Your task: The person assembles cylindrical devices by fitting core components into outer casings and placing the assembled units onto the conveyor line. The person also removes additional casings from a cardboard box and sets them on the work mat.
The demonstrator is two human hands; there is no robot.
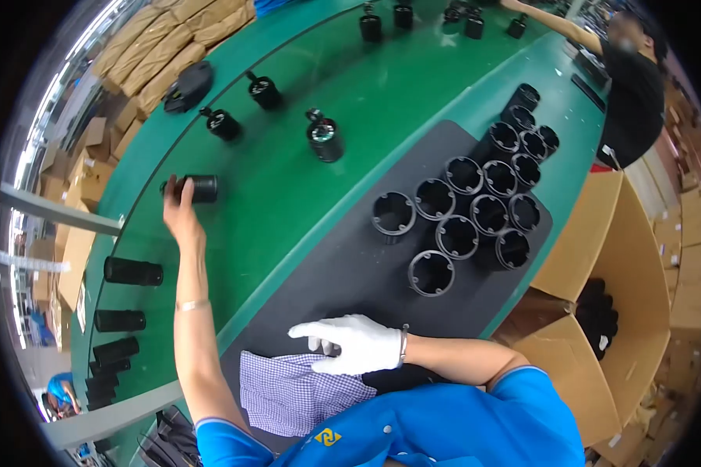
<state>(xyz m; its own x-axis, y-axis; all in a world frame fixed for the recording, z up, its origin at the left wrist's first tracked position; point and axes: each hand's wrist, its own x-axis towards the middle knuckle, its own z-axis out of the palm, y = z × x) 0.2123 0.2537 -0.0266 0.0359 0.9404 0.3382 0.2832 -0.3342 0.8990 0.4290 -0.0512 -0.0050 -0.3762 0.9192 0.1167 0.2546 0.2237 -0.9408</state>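
My bare left hand (182, 204) reaches far out over the green belt, its fingers round the left end of a black cylinder (203, 188) that lies on its side. Near my body, my right hand (354, 342) wears a white glove. Its index finger points left, the other fingers are loosely bent, and no object shows in it. Just under it lies a blue-and-white checked cloth (296, 393). Several open-topped black cylinders (435, 198) stand grouped on the dark mat (319, 272), to the right of both hands.
Several black parts with small top knobs, one a cylinder (324, 140), stand along the belt (288, 194). More black cylinders (133, 271) lie at its left edge. An open cardboard box (631, 257) holds dark items at right. A person (635, 93) works at the upper right.
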